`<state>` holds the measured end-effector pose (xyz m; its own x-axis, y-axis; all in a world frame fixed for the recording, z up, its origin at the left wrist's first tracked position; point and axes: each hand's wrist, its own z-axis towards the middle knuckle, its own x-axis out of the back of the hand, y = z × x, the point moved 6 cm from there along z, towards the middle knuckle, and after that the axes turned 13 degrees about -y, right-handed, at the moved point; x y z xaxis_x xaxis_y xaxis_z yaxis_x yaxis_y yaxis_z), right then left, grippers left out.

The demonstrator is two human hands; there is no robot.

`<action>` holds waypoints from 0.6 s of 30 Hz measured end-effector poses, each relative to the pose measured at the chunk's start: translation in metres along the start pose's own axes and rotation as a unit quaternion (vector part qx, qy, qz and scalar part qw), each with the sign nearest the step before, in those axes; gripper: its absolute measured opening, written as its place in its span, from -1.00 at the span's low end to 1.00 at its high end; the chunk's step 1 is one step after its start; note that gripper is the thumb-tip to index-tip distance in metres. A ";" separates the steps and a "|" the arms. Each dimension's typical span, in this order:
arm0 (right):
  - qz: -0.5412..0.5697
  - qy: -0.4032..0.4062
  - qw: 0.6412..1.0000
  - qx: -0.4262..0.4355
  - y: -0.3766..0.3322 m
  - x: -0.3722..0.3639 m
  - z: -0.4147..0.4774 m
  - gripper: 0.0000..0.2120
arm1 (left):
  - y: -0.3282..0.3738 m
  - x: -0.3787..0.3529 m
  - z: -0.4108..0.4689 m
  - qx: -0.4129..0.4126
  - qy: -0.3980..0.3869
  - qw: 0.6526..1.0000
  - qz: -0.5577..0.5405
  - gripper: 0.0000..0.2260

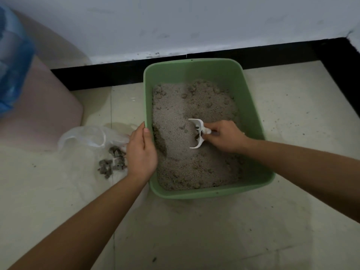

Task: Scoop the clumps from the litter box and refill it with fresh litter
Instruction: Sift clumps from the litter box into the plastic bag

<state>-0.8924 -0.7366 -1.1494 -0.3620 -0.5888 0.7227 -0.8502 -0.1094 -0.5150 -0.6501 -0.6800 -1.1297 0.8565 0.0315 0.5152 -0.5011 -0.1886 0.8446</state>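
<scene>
Substrate: pale tiled floor [214,230], gritty with specks. On it: green rectangular plastic litter box [194,194]; just left, crumpled translucent plastic bag [83,135] with grey clumps [113,161]; far left, pink rounded plastic object [39,117].

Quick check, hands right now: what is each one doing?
Left hand: holds the litter box by its left rim.
Right hand: grips the white scoop by its handle.
</scene>
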 end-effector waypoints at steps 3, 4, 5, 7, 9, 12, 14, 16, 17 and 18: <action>0.068 0.026 0.997 -0.004 0.003 -0.013 -0.006 -0.72 | -0.004 -0.001 0.002 -0.001 0.001 1.000 -0.019 -0.66; 0.095 0.032 0.995 -0.008 0.005 -0.016 -0.008 -0.70 | -0.005 -0.001 0.002 -0.001 0.003 1.000 -0.022 -0.66; 0.120 0.040 0.992 -0.013 0.007 -0.020 -0.010 -0.68 | -0.006 -0.001 0.002 -0.002 0.004 1.000 -0.022 -0.66; 0.155 0.072 0.985 -0.013 0.009 -0.021 -0.015 -0.67 | -0.007 -0.001 0.003 -0.005 0.004 1.000 -0.020 -0.66; 0.174 0.116 0.978 -0.011 0.009 -0.016 -0.016 -0.67 | -0.007 -0.001 0.004 -0.008 0.005 1.000 -0.017 -0.67; 0.174 0.115 0.978 -0.001 -0.001 -0.011 -0.008 -0.65 | -0.009 -0.002 0.005 -0.005 0.004 1.000 -0.016 -0.65; 0.162 0.086 0.983 0.017 -0.009 -0.014 -0.004 -0.64 | -0.010 -0.001 0.004 -0.002 0.005 1.000 -0.019 -0.65; 0.150 0.094 0.984 0.025 -0.011 -0.012 -0.007 -0.63 | -0.009 -0.002 0.004 -0.003 0.004 1.000 -0.021 -0.65; 0.137 0.101 0.985 0.030 -0.010 -0.009 -0.010 -0.62 | -0.008 -0.002 0.004 -0.002 0.003 1.000 -0.021 -0.66; 0.122 0.099 0.987 0.035 -0.009 -0.007 -0.013 -0.61 | -0.008 -0.001 0.004 -0.001 0.002 1.000 -0.020 -0.66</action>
<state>-0.8873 -0.7210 -1.1445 -0.6254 -0.4380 0.6458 -0.7026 -0.0439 -0.7102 -0.6469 -0.6825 -1.1375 0.8757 0.0429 0.4809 -0.4661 -0.1849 0.8652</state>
